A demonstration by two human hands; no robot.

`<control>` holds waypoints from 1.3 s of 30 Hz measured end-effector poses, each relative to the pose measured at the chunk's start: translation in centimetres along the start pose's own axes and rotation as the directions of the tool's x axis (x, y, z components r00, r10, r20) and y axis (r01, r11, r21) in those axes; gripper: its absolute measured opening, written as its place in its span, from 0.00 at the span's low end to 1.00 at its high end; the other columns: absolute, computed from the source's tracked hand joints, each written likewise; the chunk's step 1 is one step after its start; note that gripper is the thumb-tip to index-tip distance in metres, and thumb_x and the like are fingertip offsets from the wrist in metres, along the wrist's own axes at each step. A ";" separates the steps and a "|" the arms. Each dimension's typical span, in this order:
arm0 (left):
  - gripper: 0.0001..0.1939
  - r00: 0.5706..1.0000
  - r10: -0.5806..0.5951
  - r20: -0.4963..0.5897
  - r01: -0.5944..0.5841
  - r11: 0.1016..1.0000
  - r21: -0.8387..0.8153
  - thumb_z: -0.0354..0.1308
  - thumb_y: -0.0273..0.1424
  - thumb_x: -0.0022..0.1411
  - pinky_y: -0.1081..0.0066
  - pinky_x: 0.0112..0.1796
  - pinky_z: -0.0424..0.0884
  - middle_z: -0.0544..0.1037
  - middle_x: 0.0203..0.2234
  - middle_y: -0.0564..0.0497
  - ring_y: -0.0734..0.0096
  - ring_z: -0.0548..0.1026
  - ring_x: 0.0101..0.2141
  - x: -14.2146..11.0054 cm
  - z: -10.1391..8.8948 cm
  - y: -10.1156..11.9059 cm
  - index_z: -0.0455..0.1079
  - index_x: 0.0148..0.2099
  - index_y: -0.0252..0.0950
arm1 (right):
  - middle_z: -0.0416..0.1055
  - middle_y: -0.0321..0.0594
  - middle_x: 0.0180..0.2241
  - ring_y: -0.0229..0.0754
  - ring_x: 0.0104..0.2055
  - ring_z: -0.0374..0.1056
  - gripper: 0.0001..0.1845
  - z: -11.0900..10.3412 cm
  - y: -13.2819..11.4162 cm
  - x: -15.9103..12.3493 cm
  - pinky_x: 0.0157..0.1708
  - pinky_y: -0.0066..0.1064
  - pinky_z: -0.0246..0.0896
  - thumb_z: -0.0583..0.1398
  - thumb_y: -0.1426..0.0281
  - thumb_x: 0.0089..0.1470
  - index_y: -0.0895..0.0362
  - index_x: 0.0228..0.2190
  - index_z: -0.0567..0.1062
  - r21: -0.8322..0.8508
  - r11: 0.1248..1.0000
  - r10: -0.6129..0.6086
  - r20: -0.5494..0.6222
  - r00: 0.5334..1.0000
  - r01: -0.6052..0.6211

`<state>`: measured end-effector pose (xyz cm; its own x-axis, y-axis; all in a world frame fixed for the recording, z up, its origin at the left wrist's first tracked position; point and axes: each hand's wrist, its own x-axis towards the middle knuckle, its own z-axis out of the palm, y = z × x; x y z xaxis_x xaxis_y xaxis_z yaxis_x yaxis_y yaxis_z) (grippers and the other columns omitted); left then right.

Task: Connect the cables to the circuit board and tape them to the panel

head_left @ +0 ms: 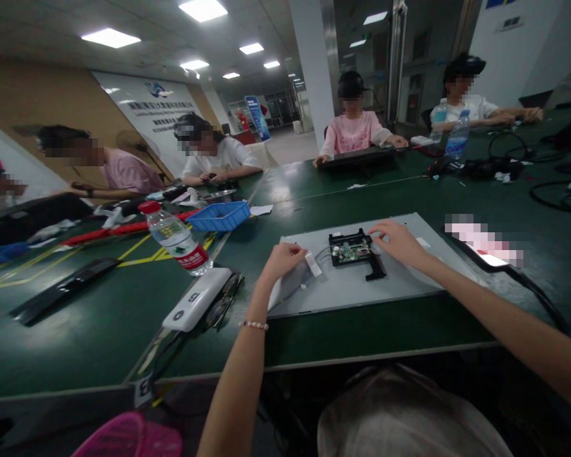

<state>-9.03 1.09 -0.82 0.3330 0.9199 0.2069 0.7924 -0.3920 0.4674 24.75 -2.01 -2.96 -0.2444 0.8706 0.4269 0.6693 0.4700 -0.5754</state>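
My left hand [288, 259] has its thumb and fingers pinched on a small white strip [313, 263] over the left part of a flat grey panel [390, 285]. A green circuit board [349, 253] sits in a black plastic frame [375, 266] on this panel, with thin dark wires at its left side. At the frame's upper right corner is my right hand [397, 240], fingers curved and slightly apart; whether the fingertips touch the frame is hard to tell. Below my left hand, a clear film-like piece [290, 287] lies at the panel's left edge.
Left of the panel are a white power bank [197, 298], glasses [223, 301], a water bottle [176, 238] and a blue tray [220, 216]. A phone with a cable [488, 244] lies to the right. Several people sit around the green table [314, 197].
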 end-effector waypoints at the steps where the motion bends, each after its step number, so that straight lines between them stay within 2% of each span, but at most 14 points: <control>1: 0.16 0.999 0.002 -0.036 -0.001 1.000 0.020 0.53 0.41 0.56 0.75 0.25 0.60 0.73 0.20 0.53 0.71 0.69 0.24 0.0 -0.1 0.2 0.74 0.28 0.34 | 0.69 0.45 0.46 0.44 0.40 0.68 0.14 0.0 -0.5 0.0 0.42 0.39 0.64 0.54 0.72 0.56 0.56 0.43 0.75 -0.001 1.000 -0.027 -0.013 1.000 0.027; 4: 0.12 0.989 0.036 -0.146 -0.033 0.999 0.027 0.53 0.38 0.57 0.74 0.29 0.63 0.73 0.23 0.52 0.71 0.69 0.26 -0.1 -0.5 1.1 0.72 0.33 0.34 | 0.68 0.45 0.48 0.47 0.47 0.66 0.17 0.1 -2.2 -0.2 0.47 0.42 0.63 0.53 0.72 0.56 0.55 0.47 0.73 -0.004 0.988 -0.154 -0.002 0.988 0.154; 6: 0.10 0.984 0.088 -0.154 -0.090 0.996 -0.006 0.53 0.35 0.57 0.74 0.31 0.64 0.73 0.25 0.52 0.72 0.70 0.27 -0.3 -0.7 1.7 0.71 0.35 0.35 | 0.67 0.45 0.51 0.49 0.51 0.64 0.19 0.6 -3.7 -0.3 0.50 0.44 0.61 0.53 0.72 0.57 0.54 0.50 0.71 -0.003 0.965 -0.263 0.052 0.963 0.263; 11: 0.08 0.973 0.219 0.071 -0.211 0.971 -0.109 0.53 0.31 0.55 0.73 0.34 0.67 0.74 0.29 0.52 0.72 0.71 0.30 -0.7 -0.5 2.7 0.71 0.36 0.35 | 0.66 0.49 0.54 0.50 0.55 0.62 0.20 2.9 -7.8 -0.4 0.53 0.45 0.59 0.53 0.69 0.58 0.57 0.52 0.69 -0.013 0.860 -0.492 0.238 0.837 0.510; 14: 0.09 0.951 0.245 0.190 -0.223 0.966 -0.133 0.57 0.29 0.50 0.71 0.36 0.68 0.75 0.31 0.52 0.71 0.72 0.32 -0.8 0.0 2.3 0.71 0.36 0.36 | 0.69 0.51 0.50 0.50 0.52 0.65 0.19 4.4 -9.7 -0.1 0.51 0.42 0.61 0.54 0.66 0.59 0.61 0.49 0.71 -0.026 0.808 -0.548 0.338 0.765 0.589; 16: 0.11 0.946 0.223 0.237 -0.194 0.971 -0.140 0.58 0.29 0.48 0.70 0.37 0.69 0.75 0.32 0.51 0.69 0.72 0.34 -0.8 0.3 1.8 0.71 0.37 0.36 | 0.72 0.52 0.47 0.50 0.50 0.67 0.19 5.1 -10.5 0.0 0.50 0.41 0.61 0.53 0.65 0.60 0.63 0.46 0.73 -0.043 0.788 -0.555 0.382 0.739 0.615; 20: 0.13 0.941 0.209 0.267 -0.170 0.972 -0.163 0.60 0.32 0.48 0.70 0.38 0.69 0.74 0.34 0.50 0.68 0.72 0.36 -0.7 0.6 1.1 0.70 0.39 0.37 | 0.73 0.53 0.45 0.50 0.48 0.68 0.19 5.8 -10.8 -0.2 0.49 0.41 0.61 0.53 0.63 0.60 0.64 0.45 0.74 -0.096 0.785 -0.536 0.393 0.747 0.613; 29: 0.22 0.929 0.211 0.305 -0.170 0.973 -0.155 0.64 0.38 0.48 0.66 0.42 0.69 0.71 0.39 0.47 0.65 0.71 0.39 -0.7 0.4 0.8 0.67 0.44 0.36 | 0.69 0.54 0.50 0.50 0.51 0.66 0.24 5.7 -10.1 -1.5 0.50 0.40 0.59 0.51 0.62 0.61 0.66 0.52 0.68 -0.105 0.777 -0.522 0.443 0.729 0.621; 32: 0.23 0.940 0.181 0.290 -0.137 0.977 -0.166 0.64 0.38 0.48 0.66 0.41 0.69 0.71 0.40 0.47 0.65 0.71 0.39 -0.6 0.6 0.4 0.65 0.46 0.36 | 0.70 0.55 0.49 0.50 0.51 0.67 0.23 5.8 -10.4 -1.6 0.50 0.40 0.59 0.52 0.62 0.61 0.66 0.50 0.69 -0.114 0.792 -0.490 0.468 0.735 0.600; 35: 0.21 0.954 0.149 0.259 -0.105 0.979 -0.175 0.61 0.37 0.51 0.66 0.40 0.70 0.72 0.39 0.48 0.67 0.72 0.37 -0.4 0.9 0.0 0.64 0.46 0.36 | 0.71 0.55 0.46 0.50 0.50 0.67 0.21 5.7 -10.8 -1.7 0.49 0.39 0.60 0.52 0.62 0.61 0.65 0.47 0.70 -0.113 0.811 -0.459 0.487 0.743 0.574; 39: 0.12 0.963 0.171 0.208 -0.143 0.979 -0.142 0.57 0.34 0.55 0.67 0.39 0.69 0.73 0.35 0.50 0.68 0.72 0.35 -0.1 1.0 -0.4 0.66 0.42 0.36 | 0.71 0.54 0.44 0.49 0.48 0.68 0.18 5.4 -11.0 -1.9 0.48 0.38 0.59 0.53 0.63 0.61 0.63 0.44 0.71 -0.098 0.822 -0.445 0.506 0.739 0.562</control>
<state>-8.90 1.18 -1.92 0.5624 0.8207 0.1007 0.6558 -0.5169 0.5501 14.05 -8.01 -1.20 -0.8331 0.5079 0.2190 0.4816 0.8608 -0.1644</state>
